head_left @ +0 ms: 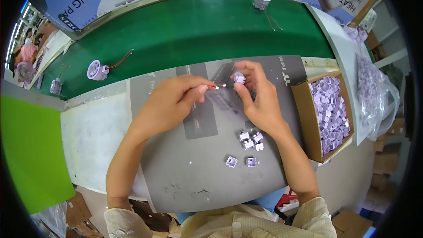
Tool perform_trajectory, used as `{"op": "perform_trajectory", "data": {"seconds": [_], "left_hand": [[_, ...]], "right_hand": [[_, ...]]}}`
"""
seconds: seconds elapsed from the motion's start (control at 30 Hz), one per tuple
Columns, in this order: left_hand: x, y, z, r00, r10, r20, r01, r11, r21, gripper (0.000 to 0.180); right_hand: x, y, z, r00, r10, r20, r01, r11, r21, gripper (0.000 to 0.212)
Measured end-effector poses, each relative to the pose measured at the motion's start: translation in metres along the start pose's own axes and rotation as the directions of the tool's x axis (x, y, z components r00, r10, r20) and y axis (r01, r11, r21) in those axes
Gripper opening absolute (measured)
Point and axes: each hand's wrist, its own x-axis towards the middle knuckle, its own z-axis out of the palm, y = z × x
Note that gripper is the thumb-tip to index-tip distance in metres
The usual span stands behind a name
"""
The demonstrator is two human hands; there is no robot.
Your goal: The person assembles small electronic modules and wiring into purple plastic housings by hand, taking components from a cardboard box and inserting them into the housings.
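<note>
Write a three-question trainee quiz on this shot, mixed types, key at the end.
1. What does the left hand pinch? A) a screwdriver B) red wires C) a roll of tape
2. True or false: the right hand holds a small lavender piece.
3. Fill in: the cardboard box, filled with loose lavender parts, sits to the ___ of both hands.

Key: 1 B; 2 true; 3 right.
</note>
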Motion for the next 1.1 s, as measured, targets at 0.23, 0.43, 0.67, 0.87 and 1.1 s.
{"op": "perform_trajectory", "data": {"seconds": [0.23,0.43,0.67,0.87,1.1], "left_hand": [[0.006,-0.008,0.001,0.997,0.033,-0.075,-0.053,0.957,-0.284,0.02],[0.001,-0.002,0.006,0.998,0.021,-0.055,-0.032,0.979,-0.201,0.019],[-0.004,0.005,0.01,1.0,0.019,0.015,-0.014,0.967,-0.256,0.023],[-0.004,0.007,0.01,1.0,0.015,0.002,-0.014,0.956,-0.294,0.024],[-0.005,0.005,0.012,0.997,0.067,-0.028,-0.072,0.955,-0.289,0.024]], "right_hand": [[-0.004,-0.006,0.0,0.992,0.093,0.09,-0.122,0.907,0.402,0.024],[-0.005,-0.014,-0.003,0.987,0.063,0.145,-0.124,0.876,0.466,0.025],[-0.004,-0.019,-0.009,0.956,0.054,0.288,-0.205,0.824,0.527,0.031],[-0.007,-0.015,-0.007,0.968,0.034,0.248,-0.189,0.746,0.638,0.03],[-0.004,-0.018,-0.013,0.955,0.075,0.288,-0.228,0.806,0.546,0.028]]}}
